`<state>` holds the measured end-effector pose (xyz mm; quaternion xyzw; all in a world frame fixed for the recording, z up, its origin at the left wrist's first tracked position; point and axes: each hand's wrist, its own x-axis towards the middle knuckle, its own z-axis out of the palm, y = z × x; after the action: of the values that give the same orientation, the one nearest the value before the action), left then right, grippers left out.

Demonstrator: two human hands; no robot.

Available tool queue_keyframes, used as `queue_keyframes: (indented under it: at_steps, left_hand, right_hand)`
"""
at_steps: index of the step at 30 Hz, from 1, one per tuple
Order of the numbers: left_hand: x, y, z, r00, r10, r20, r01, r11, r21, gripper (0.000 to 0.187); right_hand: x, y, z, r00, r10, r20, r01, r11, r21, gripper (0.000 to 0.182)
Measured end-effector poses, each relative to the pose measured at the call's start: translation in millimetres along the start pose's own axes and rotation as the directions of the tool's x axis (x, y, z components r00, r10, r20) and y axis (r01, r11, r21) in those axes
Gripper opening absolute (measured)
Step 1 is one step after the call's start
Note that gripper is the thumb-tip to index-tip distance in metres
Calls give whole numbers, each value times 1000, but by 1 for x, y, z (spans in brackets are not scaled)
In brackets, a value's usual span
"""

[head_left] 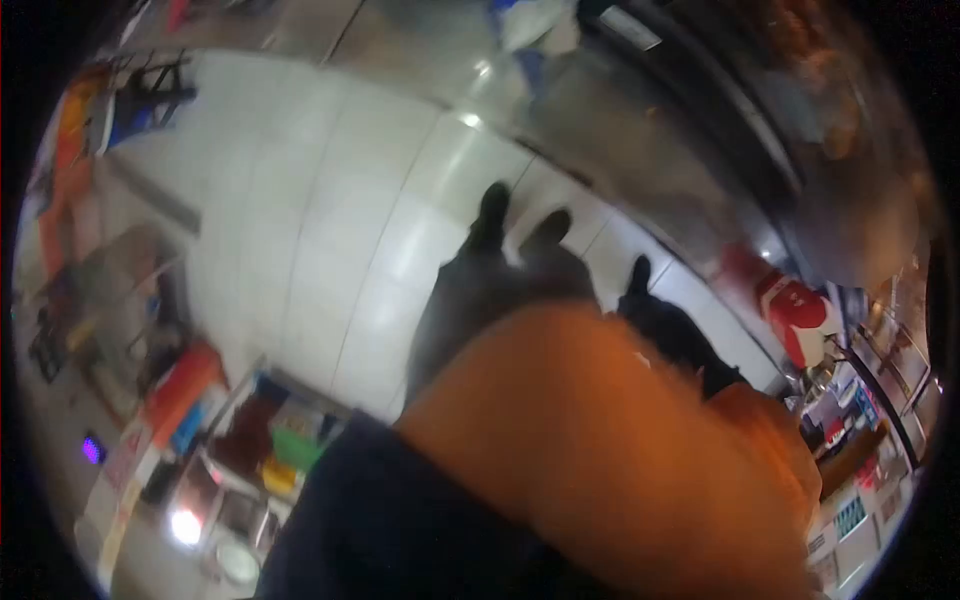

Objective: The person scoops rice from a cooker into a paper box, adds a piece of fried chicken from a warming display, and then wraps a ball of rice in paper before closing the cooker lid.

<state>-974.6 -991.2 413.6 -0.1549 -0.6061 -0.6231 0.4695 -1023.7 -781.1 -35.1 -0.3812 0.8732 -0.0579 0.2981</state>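
Note:
Neither my left hand nor my right hand can be made out. An orange garment (600, 430), smeared by motion, fills the lower middle, with dark cloth (390, 520) at its lower left. Beyond the garment, dark shoes (490, 215) and dark-clothed legs show on the pale tiled floor (350, 200). More orange cloth (765, 430) lies to the right, beside another dark leg (680, 330); whose it is cannot be told.
A metal counter (620, 150) runs across the upper right. A red and white item (800, 320) is at the right, above packed goods (850, 515). At lower left are a red item (185, 385), a green item (297, 448) and a bright light (186, 526).

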Motion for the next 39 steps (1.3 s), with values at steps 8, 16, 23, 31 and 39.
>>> queue_keyframes:
  at_steps: [8,16,23,31,39]
  left_hand:
    - [-21,16,30,952,-214,220,233,970,-64,30]
    - [-149,-19,-4,482,-865,137,875,484,-20,33]
    - [-350,-2,-127,-151,-820,-552,907,107,-407,31]
    - [-331,-12,-168,52,-691,-721,944,270,-190,28]
    - [-167,-47,-84,405,-843,-353,910,334,246,37]
  right_hand:
    - [-4,18,-4,985,-101,-137,115,988,100,44]
    - [95,144,121,689,-161,-707,535,772,344,25]
    - [103,190,140,908,417,-34,-262,630,731,16]
    - [63,114,90,914,384,129,-405,874,269,54]
    - [70,81,35,942,333,-51,-286,872,398,37]
